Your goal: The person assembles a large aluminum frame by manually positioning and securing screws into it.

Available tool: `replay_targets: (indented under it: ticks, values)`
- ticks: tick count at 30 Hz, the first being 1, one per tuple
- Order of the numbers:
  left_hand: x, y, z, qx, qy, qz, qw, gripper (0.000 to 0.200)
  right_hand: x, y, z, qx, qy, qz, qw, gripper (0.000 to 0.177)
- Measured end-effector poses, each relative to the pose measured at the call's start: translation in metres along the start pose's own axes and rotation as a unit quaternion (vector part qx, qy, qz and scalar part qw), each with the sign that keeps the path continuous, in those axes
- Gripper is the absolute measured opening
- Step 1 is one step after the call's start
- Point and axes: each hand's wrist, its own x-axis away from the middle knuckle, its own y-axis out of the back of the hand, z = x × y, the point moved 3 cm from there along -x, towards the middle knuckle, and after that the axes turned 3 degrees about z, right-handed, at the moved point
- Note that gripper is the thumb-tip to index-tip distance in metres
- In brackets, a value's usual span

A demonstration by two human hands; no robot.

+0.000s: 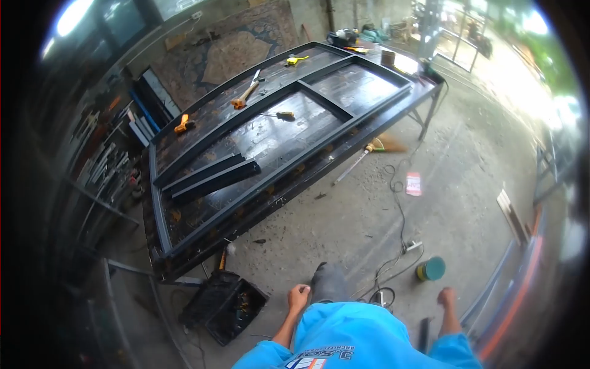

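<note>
My left hand [299, 296] hangs low beside my leg, left of my blue shirt. Its fingers are curled together; whether something small is in them I cannot make out. My right hand [447, 297] is out to the right, loosely closed, with nothing visible in it. Just beyond it stands a green-lidded can [431, 269] on the floor. A black crate [236, 307] with small items lies nearest my left hand. Ahead is a dark metal frame [307, 162] on a work table. On or within it lie two dark metal bars [215, 182], a hammer [244, 96], a screwdriver [284, 115] and a yellow tape measure [296, 60].
An orange power tool [184, 124] rests on the table's left side. Cables [401, 221] and a power strip [413, 246] cross the floor. A broom [375, 146] lies by the table. Metal stock [92, 147] fills the left side; long bars [510, 295] stand at the right.
</note>
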Motion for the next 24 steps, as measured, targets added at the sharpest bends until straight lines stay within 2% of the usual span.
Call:
replay_targets:
  ticks: [1,2,4,5,7,8,9,10,11,12,13,14,16,18,20,22,23,24]
  values:
    - [-0.012,-0.006,-0.012,0.016,-0.004,-0.014,1.000,0.024,-0.040,0.012,0.065,0.019,-0.004,-0.013,1.000,0.011]
    - [-0.021,-0.013,-0.024,0.022,0.006,-0.022,1.000,0.024,-0.072,0.009,0.116,-0.026,0.026,-0.031,0.999,0.007]
    - [-0.052,-0.027,-0.053,0.014,0.022,0.003,1.000,0.024,-0.132,0.002,0.222,-0.114,0.089,-0.060,0.988,0.040]
    - [-0.075,-0.033,-0.060,0.034,0.024,0.030,0.999,0.024,-0.152,-0.024,0.269,-0.107,0.104,-0.051,0.988,0.041]
    - [-0.126,-0.028,-0.095,0.035,0.011,0.010,0.999,0.025,-0.174,-0.082,0.353,-0.085,0.121,-0.032,0.988,0.043]
    - [-0.150,-0.022,-0.110,0.030,0.002,0.006,1.000,0.025,-0.172,-0.121,0.388,-0.027,0.126,-0.025,0.991,0.040]
    - [-0.178,-0.016,-0.128,0.057,0.005,-0.015,0.998,0.024,-0.204,-0.161,0.388,-0.007,0.182,0.025,0.983,0.039]
    - [-0.206,-0.012,-0.146,0.067,0.008,-0.014,0.998,0.024,-0.198,-0.205,0.409,0.044,0.151,0.063,0.986,0.043]
    - [-0.230,-0.005,-0.166,0.066,-0.028,-0.049,0.996,0.022,-0.175,-0.249,0.436,0.051,0.177,0.095,0.978,0.037]
    - [-0.262,0.008,-0.199,0.061,-0.072,-0.087,0.992,0.020,-0.158,-0.294,0.463,0.099,0.244,0.119,0.957,0.031]
    - [-0.292,0.018,-0.233,0.063,-0.109,-0.108,0.986,0.019,-0.137,-0.332,0.485,0.097,0.271,0.150,0.946,0.027]
    - [-0.307,0.034,-0.270,0.057,-0.139,-0.123,0.981,0.017,-0.113,-0.365,0.514,0.178,0.351,0.126,0.911,0.026]
    - [-0.358,0.054,-0.323,0.078,-0.167,-0.124,0.975,0.016,-0.060,-0.422,0.583,0.123,0.456,0.149,0.869,0.023]
    - [-0.418,0.072,-0.362,0.104,-0.188,-0.155,0.964,0.016,-0.024,-0.464,0.659,0.163,0.528,0.186,0.812,0.021]
    - [-0.478,0.090,-0.392,0.116,-0.190,-0.201,0.954,0.016,-0.022,-0.511,0.709,0.127,0.604,0.207,0.759,0.023]
    - [-0.538,0.106,-0.415,0.140,-0.164,-0.239,0.947,0.018,-0.048,-0.568,0.744,0.152,0.637,0.265,0.708,0.038]
    - [-0.567,0.115,-0.423,0.123,-0.166,-0.266,0.942,0.020,-0.061,-0.593,0.759,0.148,0.635,0.275,0.706,0.038]
    - [-0.599,0.125,-0.429,0.106,-0.169,-0.296,0.934,0.021,-0.075,-0.619,0.777,0.183,0.657,0.271,0.679,0.045]
